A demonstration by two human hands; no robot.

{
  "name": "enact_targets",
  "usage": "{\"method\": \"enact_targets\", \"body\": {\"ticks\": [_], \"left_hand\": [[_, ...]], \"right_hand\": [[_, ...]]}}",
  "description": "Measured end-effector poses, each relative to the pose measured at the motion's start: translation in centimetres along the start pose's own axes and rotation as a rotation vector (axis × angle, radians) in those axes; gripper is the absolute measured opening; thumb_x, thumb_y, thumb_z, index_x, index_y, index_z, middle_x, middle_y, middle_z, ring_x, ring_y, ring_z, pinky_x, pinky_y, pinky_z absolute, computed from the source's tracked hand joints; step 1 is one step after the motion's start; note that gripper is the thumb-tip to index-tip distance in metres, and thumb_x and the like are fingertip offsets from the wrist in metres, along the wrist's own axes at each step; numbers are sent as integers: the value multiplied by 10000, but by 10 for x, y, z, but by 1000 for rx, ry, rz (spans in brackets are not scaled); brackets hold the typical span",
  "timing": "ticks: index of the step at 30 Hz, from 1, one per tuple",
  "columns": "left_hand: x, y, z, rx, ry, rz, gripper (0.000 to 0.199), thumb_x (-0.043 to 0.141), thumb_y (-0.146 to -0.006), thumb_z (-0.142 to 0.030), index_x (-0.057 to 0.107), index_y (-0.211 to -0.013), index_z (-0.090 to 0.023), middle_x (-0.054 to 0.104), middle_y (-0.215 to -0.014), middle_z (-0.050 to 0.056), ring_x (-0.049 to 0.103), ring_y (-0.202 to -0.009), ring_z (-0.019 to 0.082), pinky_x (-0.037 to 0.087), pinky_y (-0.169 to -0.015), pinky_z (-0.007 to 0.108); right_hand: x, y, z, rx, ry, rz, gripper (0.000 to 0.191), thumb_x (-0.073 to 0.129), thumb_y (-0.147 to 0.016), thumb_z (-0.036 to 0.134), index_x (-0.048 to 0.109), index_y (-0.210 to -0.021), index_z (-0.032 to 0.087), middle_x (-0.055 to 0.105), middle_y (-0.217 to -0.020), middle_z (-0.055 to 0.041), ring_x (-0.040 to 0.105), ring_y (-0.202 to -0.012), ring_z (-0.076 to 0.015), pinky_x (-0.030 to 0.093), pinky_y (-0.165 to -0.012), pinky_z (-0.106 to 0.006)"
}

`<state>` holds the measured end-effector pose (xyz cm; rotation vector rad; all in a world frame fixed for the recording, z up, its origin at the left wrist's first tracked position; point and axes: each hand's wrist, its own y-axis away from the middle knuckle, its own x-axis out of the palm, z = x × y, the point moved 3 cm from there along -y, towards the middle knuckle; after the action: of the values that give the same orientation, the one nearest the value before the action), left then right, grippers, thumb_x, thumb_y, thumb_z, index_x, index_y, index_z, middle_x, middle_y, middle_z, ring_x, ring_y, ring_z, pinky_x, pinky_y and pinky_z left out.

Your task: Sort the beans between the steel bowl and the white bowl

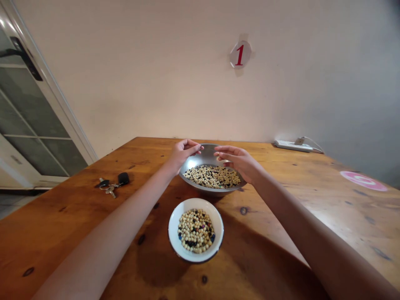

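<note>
Over the left side of a wide metal bowl (208,191), my left hand (186,153) is closed, thumb and fingertips pinched together; a tiny dark speck shows at the tips, too small to name. My right hand (236,159) is above the bowl's right side, its fingers curled toward the thumb around something small that I cannot make out. A gap separates the two hands. Many cream and black beads (212,176) cover the metal bowl's bottom. Nearer to me, a white bowl (175,221) with a dark rim holds cream, black and a few coloured beads (196,231).
A bunch of keys (111,187) with a black fob lies at the left on the wooden table (150,275). A white power strip (293,145) with a plug and cable is at the back right. A pink round sticker (363,181) marks the right side. The wall stands behind.
</note>
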<state>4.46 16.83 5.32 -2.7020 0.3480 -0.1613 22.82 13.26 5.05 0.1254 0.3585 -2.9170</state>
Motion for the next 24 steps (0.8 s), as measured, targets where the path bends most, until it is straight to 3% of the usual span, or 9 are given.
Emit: {"method": "enact_targets", "body": {"ticks": [24], "left_hand": [[0,-2,3,47,-28,7,146,671,-657,-228,562,-711,-146,670,-790,57,601,-680,123,471,-711,277]], "right_hand": [[1,-2,-2,-14,-22,-6,222,629,-713,323,648,-920,245,653,-954,-38,578,-820,-131,458,-649,-245]]}}
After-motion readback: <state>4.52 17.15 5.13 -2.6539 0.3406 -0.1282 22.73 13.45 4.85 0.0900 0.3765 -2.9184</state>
